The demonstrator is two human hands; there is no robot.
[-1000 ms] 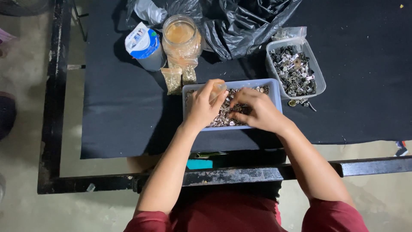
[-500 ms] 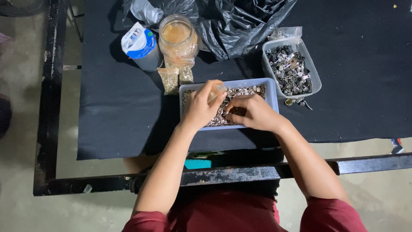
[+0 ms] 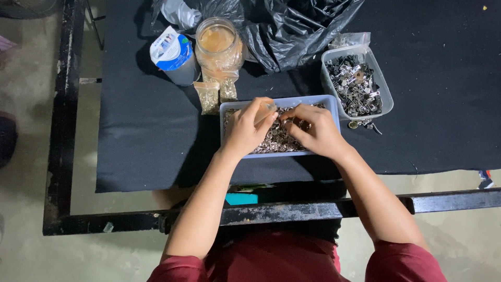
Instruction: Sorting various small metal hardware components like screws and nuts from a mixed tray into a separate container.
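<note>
A shallow pale blue tray (image 3: 228,108) full of small silvery metal pieces (image 3: 276,140) lies on the black cloth in front of me. Both my hands are over it. My left hand (image 3: 249,130) pinches a small clear bag (image 3: 265,111) above the tray's far edge. My right hand (image 3: 315,131) sits just to the right, fingertips closed on a few of the metal pieces and almost touching the bag's mouth. My hands hide much of the tray's contents.
A second clear tub (image 3: 385,90) of larger metal parts stands at the right. Behind the tray are two small filled bags (image 3: 210,97), a glass jar (image 3: 218,40), a white and blue cup (image 3: 171,51) and a black plastic bag (image 3: 300,26). A black metal frame (image 3: 67,130) borders the table.
My right hand has drawn in toward the left hand and the small bag. Both hands stay over the blue tray; the view shifted slightly.
</note>
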